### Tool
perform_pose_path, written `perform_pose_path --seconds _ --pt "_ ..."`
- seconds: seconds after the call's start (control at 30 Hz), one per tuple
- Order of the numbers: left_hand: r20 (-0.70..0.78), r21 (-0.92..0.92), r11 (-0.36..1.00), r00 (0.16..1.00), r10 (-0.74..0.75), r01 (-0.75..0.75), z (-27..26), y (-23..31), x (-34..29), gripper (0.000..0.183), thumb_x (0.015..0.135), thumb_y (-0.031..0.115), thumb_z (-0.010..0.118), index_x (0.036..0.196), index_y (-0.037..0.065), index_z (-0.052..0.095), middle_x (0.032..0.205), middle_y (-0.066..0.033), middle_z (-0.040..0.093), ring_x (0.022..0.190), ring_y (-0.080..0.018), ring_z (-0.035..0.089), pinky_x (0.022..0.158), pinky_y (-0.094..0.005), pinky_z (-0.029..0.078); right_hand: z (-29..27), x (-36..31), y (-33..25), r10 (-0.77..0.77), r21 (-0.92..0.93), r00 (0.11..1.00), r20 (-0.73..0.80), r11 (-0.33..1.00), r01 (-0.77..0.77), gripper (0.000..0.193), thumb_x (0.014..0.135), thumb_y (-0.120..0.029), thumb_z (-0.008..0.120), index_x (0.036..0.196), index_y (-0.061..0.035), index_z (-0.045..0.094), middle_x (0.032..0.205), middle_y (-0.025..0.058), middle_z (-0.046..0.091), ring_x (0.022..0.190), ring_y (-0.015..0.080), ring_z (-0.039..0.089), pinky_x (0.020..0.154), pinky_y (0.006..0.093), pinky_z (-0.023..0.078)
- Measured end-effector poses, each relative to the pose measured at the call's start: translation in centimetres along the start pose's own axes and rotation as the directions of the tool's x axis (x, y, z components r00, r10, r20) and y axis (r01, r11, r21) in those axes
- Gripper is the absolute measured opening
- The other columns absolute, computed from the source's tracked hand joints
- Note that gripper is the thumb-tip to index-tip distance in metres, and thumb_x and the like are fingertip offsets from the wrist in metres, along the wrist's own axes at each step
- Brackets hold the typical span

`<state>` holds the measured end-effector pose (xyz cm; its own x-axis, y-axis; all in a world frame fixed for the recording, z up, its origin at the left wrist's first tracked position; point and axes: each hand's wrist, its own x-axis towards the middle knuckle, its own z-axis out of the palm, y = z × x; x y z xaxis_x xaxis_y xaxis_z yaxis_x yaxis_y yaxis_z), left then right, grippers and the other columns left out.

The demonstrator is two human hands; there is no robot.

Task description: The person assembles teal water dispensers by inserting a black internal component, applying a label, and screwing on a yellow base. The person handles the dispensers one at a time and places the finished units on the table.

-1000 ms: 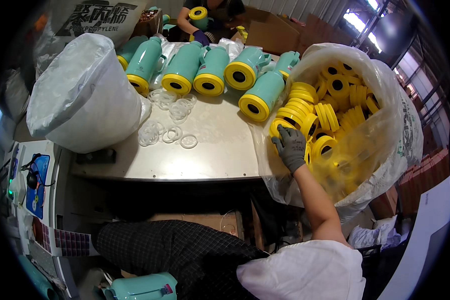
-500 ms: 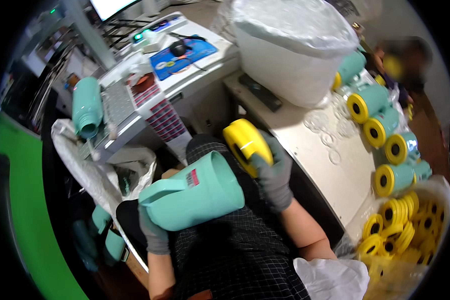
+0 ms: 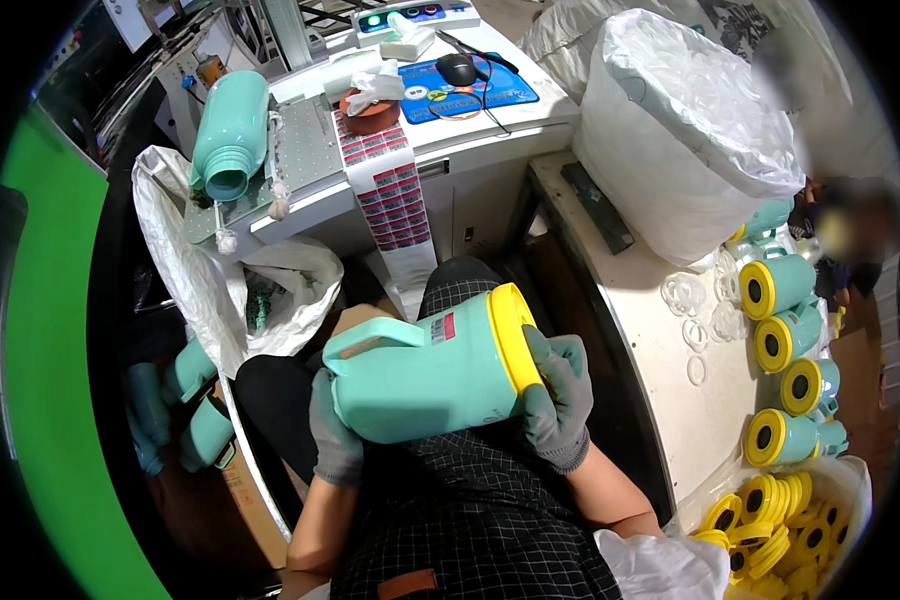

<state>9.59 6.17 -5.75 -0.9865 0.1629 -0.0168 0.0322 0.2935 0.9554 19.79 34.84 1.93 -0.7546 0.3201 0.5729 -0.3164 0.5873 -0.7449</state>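
Observation:
Across my lap lies a mint-green jug-shaped shell point(image 3: 420, 375) with a side handle and a small red label, tilted slightly up to the right. My left hand point(image 3: 336, 430), in a grey glove, holds its left end below the handle. Over the right end sits a yellow ring-shaped cap point(image 3: 514, 338), its rim against the shell. My right hand point(image 3: 560, 400), also gloved, is closed on the cap with the thumb toward me; some fingers are hidden behind it.
At right, a white table point(image 3: 650, 370) holds clear rings point(image 3: 684, 295), yellow-capped green jugs point(image 3: 782, 440) and a big white sack point(image 3: 680, 140). Yellow caps point(image 3: 770, 520) fill a bag at lower right. A green bottle-shaped shell point(image 3: 232, 135) and label strip point(image 3: 398, 205) are ahead left.
My right hand has brought the yellow cap down onto the shell's open right end, which it now covers. The view has shifted, and my left hand still holds the other end.

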Motion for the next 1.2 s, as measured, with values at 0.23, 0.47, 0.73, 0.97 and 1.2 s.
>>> perform_pose_path --seconds 0.23,0.47,0.73,0.97,1.2 --pt "-0.266 -0.139 0.965 0.947 0.180 -0.222 -0.5 0.5 0.8 0.043 0.113 0.029 0.039 0.138 -0.003 0.054 0.122 -0.0088 0.063 0.112 -0.0185 0.062 0.100 -0.0329 0.050 0.6 -0.2 0.3 0.078 0.125 0.992 -0.098 0.990 -0.066 0.048 0.098 -0.029 0.060 0.128 0.0077 0.066 0.104 0.0134 0.059 0.095 0.0233 0.057 0.082 0.0336 0.049" --pt "-0.219 0.184 0.908 0.884 0.412 -0.377 -1.7 5.3 2.4 0.020 0.108 0.021 0.048 0.113 0.004 0.058 0.101 -0.0064 0.063 0.092 -0.0122 0.063 0.085 -0.0279 0.052 -2.5 1.9 -0.5 0.481 0.670 0.876 -0.019 0.657 -0.347 0.095 0.096 -0.081 0.043 0.143 0.0010 0.056 0.132 0.0174 0.060 0.123 0.0279 0.060 0.113 0.0428 0.045" --pt "-0.104 -0.557 0.818 0.989 0.103 -0.144 1.0 5.1 2.2 0.021 0.109 0.019 0.047 0.116 0.003 0.057 0.100 -0.0073 0.063 0.090 -0.0147 0.064 0.083 -0.0289 0.055 -4.4 6.5 0.0 0.213 0.524 0.974 0.082 0.822 -0.224 0.112 0.094 -0.090 0.017 0.169 -0.0061 0.015 0.173 0.0188 0.021 0.160 0.0305 0.021 0.130 0.0453 0.017" --pt "-0.098 -0.226 0.923 0.950 0.296 -0.311 2.9 7.7 1.6 0.033 0.109 0.025 0.042 0.123 0.000 0.057 0.118 -0.0105 0.062 0.108 -0.0180 0.060 0.094 -0.0342 0.051 -4.2 -3.3 -0.7 0.435 0.274 0.879 -0.193 0.884 -0.377 0.067 0.112 -0.052 0.043 0.158 -0.0043 0.040 0.152 0.0185 0.048 0.138 0.0255 0.051 0.114 0.0402 0.044" --pt "0.262 -0.339 0.379 0.301 0.917 -0.861 9.1 17.5 0.2 0.069 0.089 0.035 0.076 0.141 -0.001 0.049 0.128 -0.0190 0.055 0.115 -0.0325 0.058 0.096 -0.0434 0.052 -11.1 -5.8 7.0 0.657 0.815 0.716 -0.234 0.535 -0.224 0.057 0.107 -0.037 0.058 0.149 -0.0013 0.047 0.139 0.0150 0.063 0.125 0.0286 0.063 0.108 0.0429 0.053"
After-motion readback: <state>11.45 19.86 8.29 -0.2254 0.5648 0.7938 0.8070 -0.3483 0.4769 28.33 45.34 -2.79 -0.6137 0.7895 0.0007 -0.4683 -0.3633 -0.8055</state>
